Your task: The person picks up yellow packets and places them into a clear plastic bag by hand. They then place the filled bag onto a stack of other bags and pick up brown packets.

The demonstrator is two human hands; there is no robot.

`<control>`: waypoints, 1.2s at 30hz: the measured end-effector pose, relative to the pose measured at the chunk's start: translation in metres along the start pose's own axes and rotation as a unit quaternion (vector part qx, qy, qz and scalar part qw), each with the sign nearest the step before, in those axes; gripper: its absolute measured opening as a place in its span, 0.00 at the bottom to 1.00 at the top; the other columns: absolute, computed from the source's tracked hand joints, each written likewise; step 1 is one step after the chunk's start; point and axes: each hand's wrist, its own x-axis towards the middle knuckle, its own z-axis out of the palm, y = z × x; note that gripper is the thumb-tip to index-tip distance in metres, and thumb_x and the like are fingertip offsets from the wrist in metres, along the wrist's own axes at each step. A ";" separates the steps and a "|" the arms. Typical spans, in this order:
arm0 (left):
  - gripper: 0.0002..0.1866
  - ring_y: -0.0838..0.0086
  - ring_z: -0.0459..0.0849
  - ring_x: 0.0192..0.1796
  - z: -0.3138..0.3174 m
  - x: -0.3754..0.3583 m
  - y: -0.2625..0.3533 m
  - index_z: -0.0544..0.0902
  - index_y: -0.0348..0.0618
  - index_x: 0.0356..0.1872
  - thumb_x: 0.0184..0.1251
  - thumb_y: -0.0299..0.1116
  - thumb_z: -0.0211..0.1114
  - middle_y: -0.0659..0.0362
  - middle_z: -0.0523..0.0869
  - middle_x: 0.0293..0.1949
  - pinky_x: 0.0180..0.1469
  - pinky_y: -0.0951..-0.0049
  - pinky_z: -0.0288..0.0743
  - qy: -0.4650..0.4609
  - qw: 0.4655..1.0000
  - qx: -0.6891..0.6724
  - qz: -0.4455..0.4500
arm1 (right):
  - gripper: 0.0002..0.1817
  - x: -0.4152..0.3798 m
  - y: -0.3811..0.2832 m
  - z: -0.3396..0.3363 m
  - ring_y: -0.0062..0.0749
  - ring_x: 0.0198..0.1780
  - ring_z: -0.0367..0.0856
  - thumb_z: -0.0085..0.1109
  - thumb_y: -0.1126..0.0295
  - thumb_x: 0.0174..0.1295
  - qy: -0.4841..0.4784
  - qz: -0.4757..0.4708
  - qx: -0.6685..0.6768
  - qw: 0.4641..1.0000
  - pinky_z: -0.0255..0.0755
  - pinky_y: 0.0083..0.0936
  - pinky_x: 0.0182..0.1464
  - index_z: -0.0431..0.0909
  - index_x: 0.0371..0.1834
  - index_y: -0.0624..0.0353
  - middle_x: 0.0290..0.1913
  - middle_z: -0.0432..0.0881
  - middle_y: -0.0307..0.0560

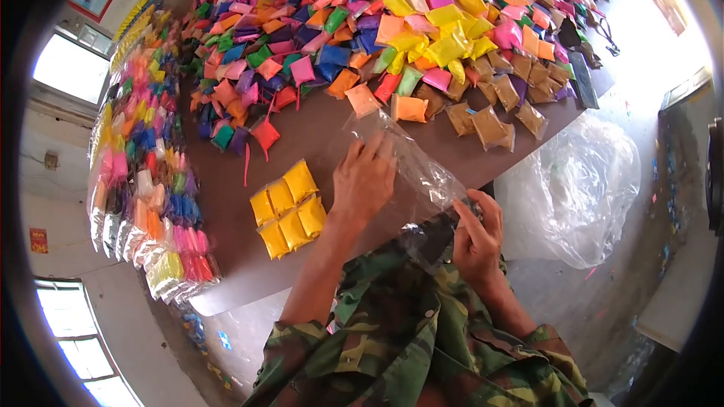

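Between my hands stretches a clear plastic bag [426, 173], thin and wrinkled, with its lower end hanging over the table's front edge. My right hand [479, 241] pinches one side of it between thumb and fingers. Bent fingers of my left hand [366, 177] grip the bag's upper left part; the fingertips are partly hidden. Left of that forearm, several yellow packets [290, 209] lie flat in two neat rows on the brown table [219, 203]. Just beyond the bag are a peach packet [363, 99] and an orange packet [409, 109].
A large heap of small coloured packets [302, 68] covers the far side of the table. Filled clear bags of packets [151, 181] are stacked along the left edge. On the right, a big crumpled plastic sack [577, 188] stands beside the table. Brown packets [490, 128] edge the heap.
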 end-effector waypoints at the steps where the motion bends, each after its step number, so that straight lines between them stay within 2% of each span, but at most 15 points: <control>1: 0.15 0.54 0.90 0.52 -0.011 -0.005 -0.002 0.89 0.43 0.59 0.77 0.37 0.67 0.57 0.90 0.62 0.52 0.53 0.88 -0.023 0.998 -0.055 -0.018 | 0.25 -0.002 0.004 -0.003 0.60 0.66 0.83 0.61 0.87 0.56 0.003 0.000 0.007 1.000 0.76 0.47 0.70 0.90 0.58 0.63 0.65 0.82 0.61; 3: 0.11 0.56 0.91 0.48 -0.042 -0.010 -0.010 0.92 0.44 0.50 0.75 0.37 0.69 0.55 0.93 0.51 0.53 0.54 0.87 -0.070 0.982 -0.164 -0.055 | 0.25 -0.006 0.010 -0.010 0.60 0.65 0.83 0.61 0.88 0.55 0.004 -0.006 0.016 1.000 0.77 0.48 0.69 0.90 0.57 0.64 0.65 0.82 0.62; 6: 0.09 0.58 0.93 0.42 -0.082 0.010 -0.029 0.93 0.44 0.44 0.74 0.38 0.71 0.53 0.94 0.42 0.52 0.58 0.86 -0.088 0.930 -0.255 -0.250 | 0.24 -0.013 0.017 -0.022 0.61 0.65 0.83 0.60 0.88 0.55 0.009 -0.009 0.017 1.000 0.78 0.49 0.68 0.90 0.56 0.64 0.64 0.83 0.62; 9: 0.13 0.59 0.95 0.46 -0.055 0.043 -0.056 0.92 0.44 0.52 0.72 0.38 0.73 0.50 0.94 0.54 0.53 0.58 0.86 -0.059 0.937 -0.232 -0.254 | 0.24 -0.021 0.022 -0.029 0.62 0.65 0.84 0.60 0.89 0.53 0.013 -0.011 0.010 1.000 0.79 0.51 0.68 0.89 0.55 0.65 0.63 0.83 0.63; 12: 0.20 0.58 0.94 0.38 0.003 0.065 -0.077 0.88 0.42 0.62 0.72 0.37 0.74 0.47 0.89 0.66 0.47 0.62 0.87 0.016 0.981 -0.158 -0.111 | 0.23 -0.027 0.022 -0.039 0.62 0.65 0.85 0.58 0.89 0.55 0.005 -0.018 -0.013 1.000 0.80 0.50 0.68 0.89 0.54 0.65 0.63 0.84 0.65; 15: 0.30 0.51 0.92 0.56 0.030 0.080 -0.077 0.83 0.47 0.70 0.68 0.42 0.77 0.50 0.86 0.69 0.55 0.51 0.86 0.015 0.996 -0.046 -0.073 | 0.24 -0.037 0.027 -0.046 0.63 0.65 0.84 0.60 0.88 0.52 0.005 -0.019 -0.028 0.999 0.79 0.52 0.68 0.90 0.54 0.64 0.64 0.84 0.65; 18: 0.34 0.48 0.90 0.56 0.028 0.088 -0.073 0.81 0.48 0.72 0.66 0.43 0.78 0.50 0.87 0.64 0.56 0.50 0.86 -0.009 0.989 -0.071 -0.131 | 0.25 -0.046 0.029 -0.052 0.64 0.66 0.84 0.60 0.87 0.50 0.003 -0.009 -0.030 1.000 0.79 0.53 0.69 0.90 0.53 0.64 0.63 0.84 0.64; 21: 0.33 0.49 0.90 0.54 0.006 0.086 -0.055 0.83 0.46 0.70 0.64 0.42 0.80 0.49 0.87 0.58 0.55 0.50 0.86 0.023 0.973 -0.209 -0.095 | 0.25 -0.051 0.030 -0.056 0.64 0.65 0.84 0.59 0.87 0.49 -0.008 0.005 -0.026 1.000 0.79 0.53 0.69 0.90 0.52 0.64 0.63 0.84 0.64; 24: 0.35 0.59 0.89 0.47 -0.006 0.090 -0.027 0.84 0.43 0.67 0.57 0.37 0.86 0.52 0.87 0.52 0.52 0.61 0.84 -0.024 0.973 -0.226 -0.045 | 0.25 -0.055 0.034 -0.057 0.64 0.65 0.84 0.58 0.87 0.48 -0.022 0.007 -0.024 0.999 0.79 0.53 0.69 0.91 0.51 0.64 0.63 0.84 0.64; 27: 0.34 0.52 0.90 0.53 0.007 0.098 -0.030 0.85 0.44 0.65 0.58 0.42 0.85 0.51 0.87 0.52 0.55 0.53 0.86 -0.086 0.976 -0.202 -0.010 | 0.25 -0.058 0.038 -0.061 0.64 0.65 0.84 0.58 0.86 0.47 -0.029 0.005 -0.031 0.999 0.79 0.53 0.69 0.91 0.50 0.63 0.62 0.84 0.64; 30: 0.30 0.58 0.89 0.45 0.010 0.101 -0.030 0.88 0.43 0.60 0.56 0.41 0.86 0.53 0.87 0.45 0.49 0.60 0.83 -0.077 0.983 -0.164 0.021 | 0.25 -0.061 0.044 -0.067 0.64 0.65 0.84 0.57 0.86 0.46 -0.027 0.011 -0.039 0.999 0.79 0.54 0.69 0.91 0.49 0.63 0.62 0.84 0.64; 36: 0.22 0.59 0.89 0.44 -0.005 0.103 -0.032 0.89 0.46 0.51 0.57 0.40 0.86 0.55 0.85 0.41 0.47 0.61 0.83 -0.096 0.986 -0.139 0.013 | 0.24 -0.060 0.044 -0.066 0.64 0.66 0.84 0.58 0.85 0.45 -0.033 0.024 -0.032 0.999 0.79 0.53 0.70 0.91 0.48 0.63 0.62 0.85 0.63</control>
